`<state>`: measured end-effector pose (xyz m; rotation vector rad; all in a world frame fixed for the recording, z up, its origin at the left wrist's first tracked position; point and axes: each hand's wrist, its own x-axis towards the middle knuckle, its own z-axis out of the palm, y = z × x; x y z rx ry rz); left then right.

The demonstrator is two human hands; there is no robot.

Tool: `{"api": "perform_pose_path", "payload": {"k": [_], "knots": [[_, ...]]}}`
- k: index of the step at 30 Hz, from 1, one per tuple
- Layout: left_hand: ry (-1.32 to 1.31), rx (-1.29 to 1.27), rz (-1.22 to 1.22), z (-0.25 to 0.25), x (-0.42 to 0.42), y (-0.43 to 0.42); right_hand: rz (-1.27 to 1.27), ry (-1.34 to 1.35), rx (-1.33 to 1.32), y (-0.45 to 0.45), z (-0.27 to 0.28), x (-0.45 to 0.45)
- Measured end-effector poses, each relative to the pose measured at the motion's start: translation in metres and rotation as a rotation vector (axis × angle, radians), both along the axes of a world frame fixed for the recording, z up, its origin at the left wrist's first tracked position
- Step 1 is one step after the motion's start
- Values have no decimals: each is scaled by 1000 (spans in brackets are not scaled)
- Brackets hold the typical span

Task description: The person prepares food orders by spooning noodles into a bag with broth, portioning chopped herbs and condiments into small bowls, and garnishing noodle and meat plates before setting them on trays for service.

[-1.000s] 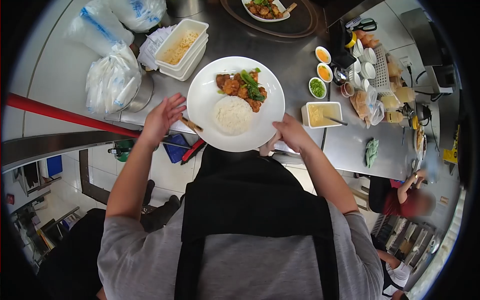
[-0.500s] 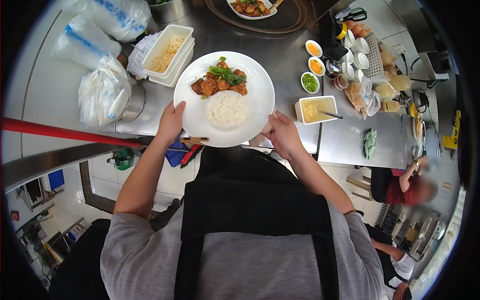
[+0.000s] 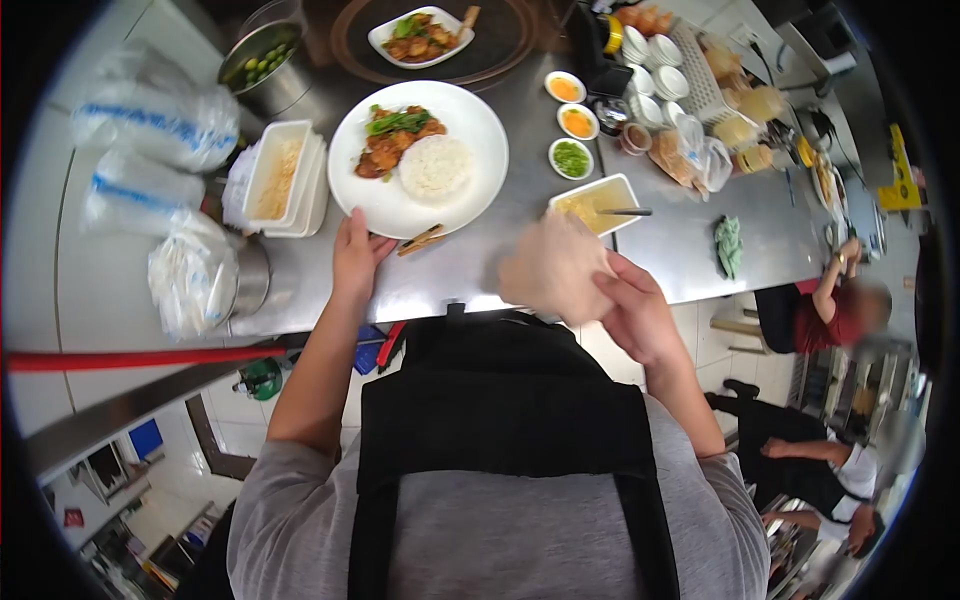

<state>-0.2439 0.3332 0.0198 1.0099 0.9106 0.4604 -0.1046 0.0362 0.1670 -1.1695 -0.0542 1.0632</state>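
Observation:
A round white plate (image 3: 478,190) bears a mound of white rice (image 3: 435,168) and browned, sauced pieces (image 3: 385,155) topped with green leaves. My left hand (image 3: 356,258) is at its lower left rim, thumb and fingers apart, touching or nearly touching the edge. Just below the rim lies a small wooden clip (image 3: 421,240), close to my left fingertips. In my right hand (image 3: 640,310) is a beige cloth or paper wipe (image 3: 556,268), pinched at its right side and blurred by motion, over the counter's front edge.
Behind the plate, a white bowl of food (image 3: 420,58) stands on an oval tray (image 3: 350,45). Small sauce cups (image 3: 578,123) and a rectangular tub with a spoon (image 3: 605,200) are to the right. White tubs (image 3: 290,185) and plastic bags (image 3: 185,275) stand left. Co-workers (image 3: 800,450) are at far right.
The plate has moved away from my body, farther over the counter. My right hand has let go of its rim and now holds the beige wipe. My left hand's grip has loosened.

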Motion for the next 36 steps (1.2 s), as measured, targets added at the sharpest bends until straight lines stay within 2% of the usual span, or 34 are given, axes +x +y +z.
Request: {"api": "perform_pose_path", "payload": {"k": [1,4,6,9,10,12,14,16,17,18,19,21,22,23,24,25,27,28,29,31,33,35,36], "knots": [[-23,-3,-30,-6,-9,-1,-10,0,-19,-21,6,5],[80,205,34,-14,-36,-18,-91,-48,-71,-86,17,19],[92,275,22,-13,-48,-30,-230,-118,-133,-128,11,33],[-90,724,67,-12,-45,-49,-359,-297,-211,-153,15,63],[-91,723,51,1,-35,-58,-399,-376,-253,-155,12,76],[-318,1258,-165,43,-8,-75,-314,-1121,-946,-168,-25,111],[-393,1271,-228,64,18,-91,-278,-1676,-1310,-133,-24,111],[-465,1416,-382,82,39,-106,-291,-1511,-839,-111,-42,117],[-457,1428,-371,86,45,-112,-296,-1303,-793,-97,-49,110],[-442,1417,-406,91,50,-116,-224,-1423,-815,-96,-64,112],[-413,1419,-429,97,50,-113,-236,-1422,-817,-98,-82,111],[-292,1444,-408,99,38,-93,-235,-1504,-727,-105,-125,111],[-212,1420,-420,100,27,-81,-195,-1539,-766,-110,-141,106],[-83,1352,-297,106,16,-71,-191,-1529,-903,-115,-160,100],[-39,1583,-151,119,6,-53,-150,-1693,-939,-123,-169,96],[1,1802,-19,132,-3,-27,-141,-1676,-873,-123,-167,94],[94,1933,233,156,-33,36,-116,-1670,-822,-119,-151,94],[133,1883,318,177,-49,67,-103,-1683,-837,-118,-147,94],[294,1854,305,205,-69,99,-95,-1694,-843,-117,-144,95],[847,2073,605,251,-70,115,-112,-1701,-816,-114,-147,98],[1058,1990,553,257,-87,162,-133,-1693,-825,-117,-149,98],[1186,1849,271,250,-111,224,-140,-1702,-802,-118,-151,97],[1148,1773,145,248,-118,244,-163,-1734,-810,-118,-150,96]]}}
